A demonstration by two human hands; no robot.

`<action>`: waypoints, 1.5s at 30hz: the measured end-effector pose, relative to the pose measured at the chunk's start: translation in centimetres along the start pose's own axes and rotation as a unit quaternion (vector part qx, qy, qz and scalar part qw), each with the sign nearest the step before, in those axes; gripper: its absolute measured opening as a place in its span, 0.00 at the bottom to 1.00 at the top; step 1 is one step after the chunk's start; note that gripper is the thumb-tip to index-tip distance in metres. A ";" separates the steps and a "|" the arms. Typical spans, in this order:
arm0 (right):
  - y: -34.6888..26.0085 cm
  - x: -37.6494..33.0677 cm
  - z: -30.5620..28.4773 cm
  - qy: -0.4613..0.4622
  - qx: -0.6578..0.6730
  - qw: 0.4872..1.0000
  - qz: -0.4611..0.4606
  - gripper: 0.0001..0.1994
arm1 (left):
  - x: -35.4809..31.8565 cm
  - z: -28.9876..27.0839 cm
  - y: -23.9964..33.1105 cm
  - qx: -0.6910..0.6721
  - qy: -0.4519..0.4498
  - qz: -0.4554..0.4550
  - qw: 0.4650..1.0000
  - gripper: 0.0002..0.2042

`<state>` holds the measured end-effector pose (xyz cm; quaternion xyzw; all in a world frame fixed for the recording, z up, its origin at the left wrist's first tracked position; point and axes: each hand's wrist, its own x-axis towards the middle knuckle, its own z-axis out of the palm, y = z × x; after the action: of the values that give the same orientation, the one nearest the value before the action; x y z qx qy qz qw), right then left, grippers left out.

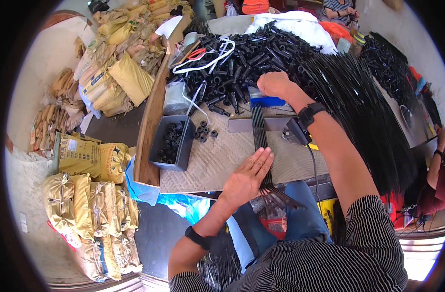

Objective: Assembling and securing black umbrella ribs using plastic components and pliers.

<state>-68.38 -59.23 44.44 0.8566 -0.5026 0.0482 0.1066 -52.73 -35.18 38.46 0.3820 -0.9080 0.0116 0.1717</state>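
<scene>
My left hand lies flat, fingers together, pressing on a row of thin black rods laid side by side on the woven mat. The rods run from a blue comb-like holder toward me and stick out past the table's near edge. My right hand is closed at the far end of the rods, just behind the blue holder, among a heap of short black plastic tubes. Whether it grips a tube is hidden.
A dark bin of small black rings sits left of the mat, with loose rings beside it. A large bundle of long black rods fills the right. Stacked yellow sacks lie on the floor left. Another person works at right.
</scene>
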 end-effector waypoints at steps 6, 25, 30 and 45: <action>0.5 -1.0 -1.5 -0.038 0.123 0.992 -0.002 0.03 | 0.2 -0.9 0.8 -0.011 -0.002 -0.057 0.998 0.44; 0.1 -9.9 0.8 0.023 0.316 0.948 -0.036 0.06 | -0.5 -1.4 2.0 -0.049 -0.040 -0.043 0.997 0.46; -0.1 -9.9 0.6 -0.019 0.326 0.945 -0.010 0.06 | -0.5 -1.0 1.9 -0.058 -0.031 -0.035 0.997 0.45; 0.4 -8.4 0.3 -0.039 0.302 0.948 -0.089 0.04 | -0.4 -1.8 1.9 -0.059 -0.030 -0.037 0.997 0.44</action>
<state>-72.83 -52.36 42.67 0.8912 -0.3898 0.1546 -0.1730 -53.24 -33.29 40.22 0.4048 -0.8972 -0.0596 0.1665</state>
